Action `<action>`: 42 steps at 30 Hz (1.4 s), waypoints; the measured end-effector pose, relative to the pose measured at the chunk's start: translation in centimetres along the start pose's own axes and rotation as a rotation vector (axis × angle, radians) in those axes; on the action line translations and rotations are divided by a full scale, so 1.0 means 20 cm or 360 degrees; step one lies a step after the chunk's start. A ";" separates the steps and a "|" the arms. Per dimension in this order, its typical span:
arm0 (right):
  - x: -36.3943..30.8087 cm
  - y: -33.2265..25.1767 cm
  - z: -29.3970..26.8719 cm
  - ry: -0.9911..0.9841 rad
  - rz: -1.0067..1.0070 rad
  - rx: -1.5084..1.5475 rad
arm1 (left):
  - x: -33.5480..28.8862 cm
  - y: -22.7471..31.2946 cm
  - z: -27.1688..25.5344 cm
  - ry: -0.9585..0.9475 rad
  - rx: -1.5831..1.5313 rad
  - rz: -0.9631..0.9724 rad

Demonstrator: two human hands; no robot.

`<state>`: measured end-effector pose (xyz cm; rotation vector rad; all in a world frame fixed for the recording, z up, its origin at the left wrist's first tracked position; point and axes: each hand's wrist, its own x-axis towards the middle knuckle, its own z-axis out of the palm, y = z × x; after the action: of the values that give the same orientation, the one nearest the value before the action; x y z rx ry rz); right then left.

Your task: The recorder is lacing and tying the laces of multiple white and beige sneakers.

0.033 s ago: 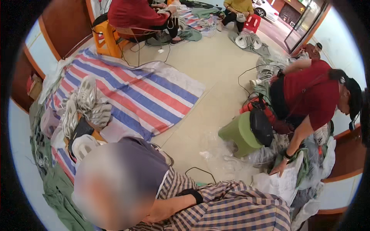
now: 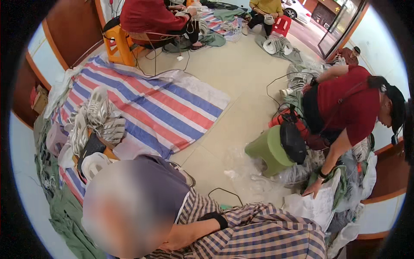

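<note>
Neither my left hand nor my right hand shows. Closest to me, at the lower left, a person in a dark top (image 2: pixel 166 181) bends forward. A bare forearm (image 2: pixel 194 233) with a black wristband reaches from that person onto checked cloth (image 2: pixel 271 237); its hand is mostly hidden. At the right, a person in a dark red shirt (image 2: pixel 345 103) stoops, one hand (image 2: pixel 313 188) spread on a white sheet or bag (image 2: pixel 312 205). Pale shoes (image 2: pixel 98 105) are piled left of the nearest person.
A striped tarp (image 2: pixel 151 103) covers floor at the left. A green stool (image 2: pixel 267 151) with a black bag (image 2: pixel 293 144) stands amid clear plastic. Farther back are an orange stool (image 2: pixel 118 47), a red chair (image 2: pixel 282 26) and two seated people. A glass door (image 2: pixel 338 30) stands at the upper right.
</note>
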<state>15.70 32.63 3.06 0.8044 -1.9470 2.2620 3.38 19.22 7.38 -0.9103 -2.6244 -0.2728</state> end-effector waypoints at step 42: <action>-0.48 0.10 -1.13 0.1983 -0.0308 0.1509 | -1.21 -0.89 -0.55 0.0481 -0.1006 -0.1563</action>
<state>15.37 56.03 -4.41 -0.4221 -0.2490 2.4341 12.92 -11.36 7.00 0.3620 -2.4839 -1.3919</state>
